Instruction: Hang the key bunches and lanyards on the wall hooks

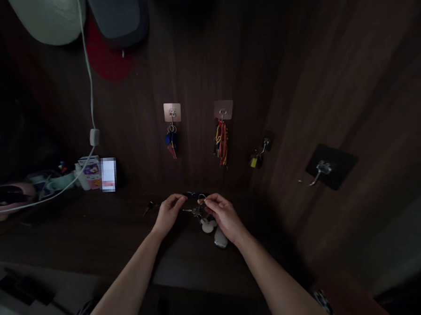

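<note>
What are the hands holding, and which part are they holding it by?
The right hand pinches a bunch of keys by its metal ring. The left hand is beside the keys, but whether it holds them cannot be told.

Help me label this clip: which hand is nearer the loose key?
Left. The left hand sits just right of the loose key, not touching; the right hand is farther right, at the key bunch.

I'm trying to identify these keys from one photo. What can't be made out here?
All in the head view:
Key bunch: partly covered by the left hand and right hand, so its key count is unclear.
Dark blue item: mostly hidden behind both hands.
Lone key: too small and dim to read its cuts.
White card: blurred by pixelation.
Pale bag: cut off by the top edge.
</note>
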The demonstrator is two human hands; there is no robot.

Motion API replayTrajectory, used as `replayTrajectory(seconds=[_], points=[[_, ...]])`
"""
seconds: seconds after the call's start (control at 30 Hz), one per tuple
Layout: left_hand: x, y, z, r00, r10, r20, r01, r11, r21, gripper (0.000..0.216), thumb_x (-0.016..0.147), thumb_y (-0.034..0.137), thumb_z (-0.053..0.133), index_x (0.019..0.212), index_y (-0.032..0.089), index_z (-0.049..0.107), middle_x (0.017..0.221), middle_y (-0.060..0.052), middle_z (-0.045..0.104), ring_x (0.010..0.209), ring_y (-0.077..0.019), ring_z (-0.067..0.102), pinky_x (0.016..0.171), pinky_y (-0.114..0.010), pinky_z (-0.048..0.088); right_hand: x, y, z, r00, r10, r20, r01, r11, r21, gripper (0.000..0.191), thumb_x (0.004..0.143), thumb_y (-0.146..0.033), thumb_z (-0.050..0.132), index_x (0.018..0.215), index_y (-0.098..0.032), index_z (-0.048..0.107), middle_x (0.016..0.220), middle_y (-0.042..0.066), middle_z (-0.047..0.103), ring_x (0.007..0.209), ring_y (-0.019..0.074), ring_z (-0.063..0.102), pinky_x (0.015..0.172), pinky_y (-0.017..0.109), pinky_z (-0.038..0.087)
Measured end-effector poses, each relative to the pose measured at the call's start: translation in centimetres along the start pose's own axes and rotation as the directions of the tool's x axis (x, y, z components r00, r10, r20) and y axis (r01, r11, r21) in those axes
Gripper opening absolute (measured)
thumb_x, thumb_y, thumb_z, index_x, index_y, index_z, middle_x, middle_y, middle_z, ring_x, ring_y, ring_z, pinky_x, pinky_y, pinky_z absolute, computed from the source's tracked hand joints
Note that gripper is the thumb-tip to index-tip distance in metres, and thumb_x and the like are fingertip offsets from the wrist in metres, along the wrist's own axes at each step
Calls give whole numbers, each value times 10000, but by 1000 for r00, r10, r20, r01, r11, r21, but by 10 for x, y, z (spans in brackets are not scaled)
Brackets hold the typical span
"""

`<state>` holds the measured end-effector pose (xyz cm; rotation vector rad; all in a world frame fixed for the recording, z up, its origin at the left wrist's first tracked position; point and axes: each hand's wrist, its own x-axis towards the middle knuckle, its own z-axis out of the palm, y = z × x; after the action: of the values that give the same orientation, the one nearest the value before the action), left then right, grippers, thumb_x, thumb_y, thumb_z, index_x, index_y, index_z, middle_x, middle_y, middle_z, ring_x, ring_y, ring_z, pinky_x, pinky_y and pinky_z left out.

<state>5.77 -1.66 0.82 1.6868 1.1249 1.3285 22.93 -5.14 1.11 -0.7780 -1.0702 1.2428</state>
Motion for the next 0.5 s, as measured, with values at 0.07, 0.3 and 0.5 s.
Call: replayTrajectory(seconds=[0.07, 0.3, 0.5], points=[[1, -4, -1, 1000, -3, 4, 2, 997, 79, 304, 791, 426, 486, 846, 168, 637, 848, -29, 659, 827, -171, 588, 769, -269, 441, 1, -2, -2, 999, -5, -49, 8, 999, 54, 168, 660, -326, 704, 745, -217, 609, 869, 9, 690, 847, 152, 604, 745, 261, 424], [1, -23, 0, 975, 122, 188, -183, 917, 354, 174, 773, 317, 503, 830, 213, 630, 882, -22, 654, 875, -175, 598, 834, -291, 439, 3, -12, -10, 986, -33, -165, 65, 979, 193, 193, 643, -304, 722, 756, -197, 607, 819, 1, 692, 774, 115, 615, 681, 218, 415], [2, -22, -1, 973, 100, 206, -176, 902, 393, 183, 781, 316, 471, 823, 225, 625, 888, -13, 659, 872, -174, 605, 831, -296, 451, 10, -17, -28, 955, -25, -294, 133, 926, 353, 188, 645, -269, 729, 770, -199, 607, 830, -2, 695, 778, 100, 630, 676, 198, 443]])
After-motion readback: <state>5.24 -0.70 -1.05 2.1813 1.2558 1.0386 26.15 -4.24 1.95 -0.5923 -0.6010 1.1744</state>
